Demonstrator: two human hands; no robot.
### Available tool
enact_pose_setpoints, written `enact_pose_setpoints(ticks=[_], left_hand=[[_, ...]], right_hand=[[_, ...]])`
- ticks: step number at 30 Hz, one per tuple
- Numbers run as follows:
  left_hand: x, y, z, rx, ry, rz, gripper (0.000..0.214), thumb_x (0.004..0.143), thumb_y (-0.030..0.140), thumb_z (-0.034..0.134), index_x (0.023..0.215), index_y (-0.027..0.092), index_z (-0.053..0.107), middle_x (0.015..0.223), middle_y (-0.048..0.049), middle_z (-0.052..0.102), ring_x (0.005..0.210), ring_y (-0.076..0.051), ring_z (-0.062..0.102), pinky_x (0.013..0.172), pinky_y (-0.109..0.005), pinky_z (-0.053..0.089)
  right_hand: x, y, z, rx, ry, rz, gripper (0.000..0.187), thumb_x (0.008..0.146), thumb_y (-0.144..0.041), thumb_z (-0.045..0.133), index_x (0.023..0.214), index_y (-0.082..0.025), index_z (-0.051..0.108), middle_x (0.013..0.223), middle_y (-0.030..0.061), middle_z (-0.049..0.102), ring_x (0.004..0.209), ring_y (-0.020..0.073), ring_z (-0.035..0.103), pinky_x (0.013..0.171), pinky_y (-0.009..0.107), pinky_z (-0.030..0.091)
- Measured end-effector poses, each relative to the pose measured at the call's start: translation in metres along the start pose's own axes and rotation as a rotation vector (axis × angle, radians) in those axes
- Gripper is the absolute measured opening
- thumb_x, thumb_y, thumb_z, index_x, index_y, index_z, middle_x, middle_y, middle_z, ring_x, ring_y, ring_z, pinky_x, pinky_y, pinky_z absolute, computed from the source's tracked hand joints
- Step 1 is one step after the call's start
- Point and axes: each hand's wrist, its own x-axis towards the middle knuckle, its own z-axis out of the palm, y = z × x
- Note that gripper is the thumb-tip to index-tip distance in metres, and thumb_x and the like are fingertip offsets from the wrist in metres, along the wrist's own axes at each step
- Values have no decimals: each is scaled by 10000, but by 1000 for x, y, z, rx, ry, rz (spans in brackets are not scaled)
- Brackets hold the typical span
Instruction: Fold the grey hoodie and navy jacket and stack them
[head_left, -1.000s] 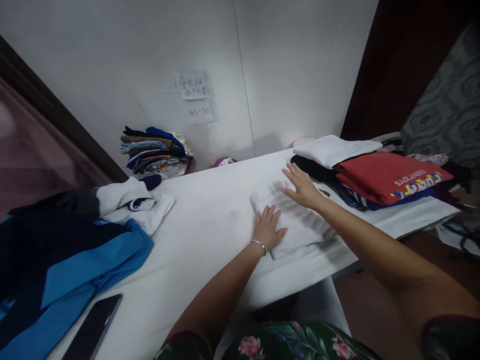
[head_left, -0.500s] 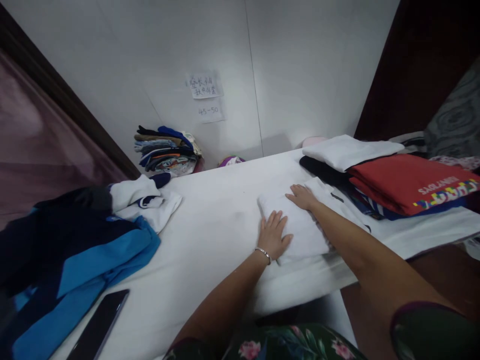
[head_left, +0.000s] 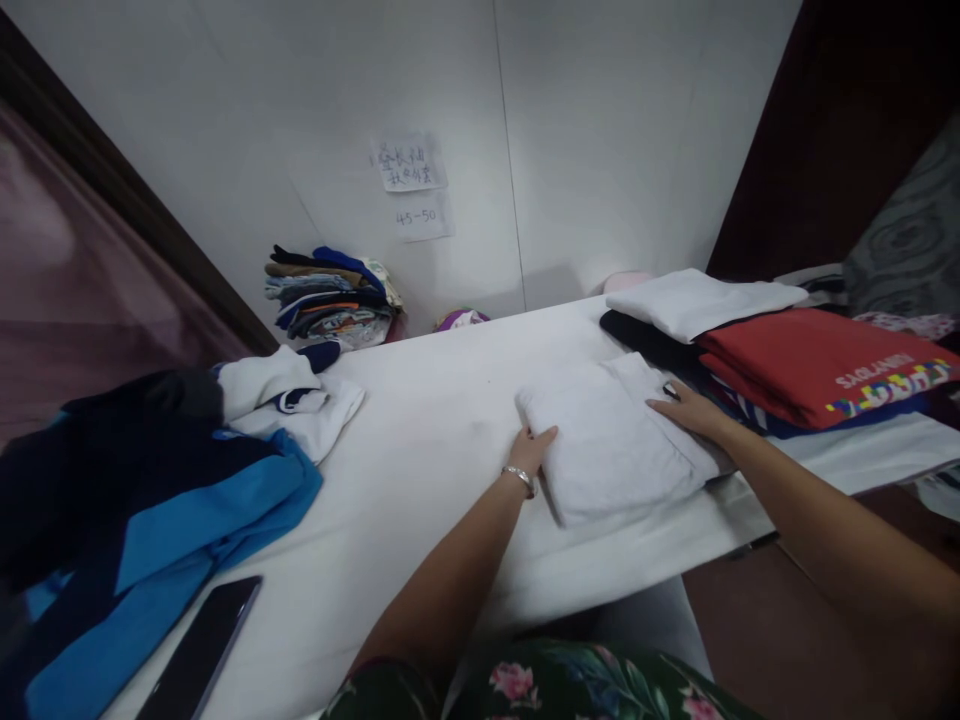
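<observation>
A folded white garment (head_left: 611, 440) lies on the white-covered table (head_left: 427, 470) in front of me. At its left edge is my left hand (head_left: 534, 450), wearing a silver bracelet, with the thumb on top and the fingers tucked under the cloth. My right hand (head_left: 690, 408) grips the opposite edge, thumb over the fabric and fingertips partly hidden. A small dark mark shows on the cloth by the right fingers. The garment rests flat, its layers visible along the right side.
Folded clothes, including a red garment (head_left: 825, 360) and a white one (head_left: 697, 300), are stacked at the right. Loose blue and dark clothing (head_left: 195, 520) covers the left, beside a phone (head_left: 202, 645). Another pile (head_left: 330, 295) stands by the wall, under paper notes (head_left: 412, 165).
Both hands have gone from lying flat on the garment to gripping its sides. The right hand moved right. The garment's right part now looks folded in.
</observation>
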Motion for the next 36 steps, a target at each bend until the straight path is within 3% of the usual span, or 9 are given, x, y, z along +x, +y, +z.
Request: enact_pose_setpoints(ticks=[3, 6, 13, 19, 24, 26, 30, 32, 36], left_hand=[[-2, 14, 9, -17, -35, 45, 481, 713, 254, 740, 1145, 104, 590, 1169, -167, 663, 1024, -272, 653, 844, -359, 548], [-4, 37, 3, -31, -18, 96, 492, 705, 194, 736, 1161, 108, 573, 1166, -153, 667, 1009, -260, 657, 850, -359, 544], [0, 84, -96, 56, 63, 263, 569, 558, 316, 849, 1048, 131, 627, 1055, -120, 710, 923, -253, 674, 816, -390, 548], [-4, 42, -144, 295, 376, 95, 541, 562, 321, 850, 1007, 104, 632, 1043, -164, 701, 1023, -285, 635, 880, -383, 493], [-19, 13, -146, 584, 474, 266, 514, 786, 400, 668, 1210, 134, 549, 1262, -159, 594, 1125, -251, 582, 966, -369, 441], [-37, 3, -147, 745, 460, 457, 493, 852, 411, 577, 1262, 144, 518, 1326, -153, 546, 1196, -242, 533, 1008, -376, 416], [-78, -21, -148, 1079, 228, 808, 540, 827, 425, 608, 1306, 199, 502, 1425, -112, 466, 1340, -259, 385, 1112, -424, 305], [-89, -29, -146, 1201, 139, 844, 558, 801, 412, 640, 1310, 228, 507, 1452, -97, 439, 1354, -271, 364, 1116, -442, 295], [-85, -29, -140, 1298, 154, 818, 437, 843, 296, 580, 1275, 235, 550, 1429, -81, 475, 1351, -257, 375, 1111, -448, 300]], right_hand=[[-10, 4, 3, 99, -18, 77, 769, 736, -537, 649, 1365, -128, 479, 1328, 183, 553, 1204, 346, 534, 1003, 449, 428], [-12, -13, 8, 240, 55, -25, 691, 743, -425, 674, 1335, -109, 510, 1356, 172, 532, 1230, 305, 517, 1043, 411, 398], [-13, -98, 34, 412, 122, -195, 674, 770, -468, 643, 1353, -165, 497, 1371, 120, 531, 1237, 288, 506, 1050, 437, 390], [-21, -138, 90, 184, -38, -180, 643, 832, -466, 558, 1391, -169, 447, 1362, 129, 535, 1230, 306, 506, 1016, 440, 409], [-26, -119, 88, 162, -8, -223, 608, 857, -496, 501, 1362, -158, 479, 1348, 138, 545, 1203, 302, 524, 1010, 436, 413], [-40, -107, 75, 155, 68, -329, 588, 875, -502, 470, 1358, -168, 484, 1369, 133, 523, 1232, 296, 499, 1026, 444, 399], [-84, -92, 55, 99, 52, -821, 600, 856, -522, 536, 1380, -239, 464, 1461, 78, 431, 1343, 284, 376, 1092, 464, 327], [-102, -91, 53, 22, -42, -971, 621, 839, -516, 578, 1397, -278, 443, 1476, 62, 414, 1366, 292, 341, 1095, 492, 308], [-108, -100, 62, -108, -112, -1015, 631, 846, -464, 582, 1425, -291, 400, 1476, 60, 414, 1379, 287, 322, 1094, 533, 278]])
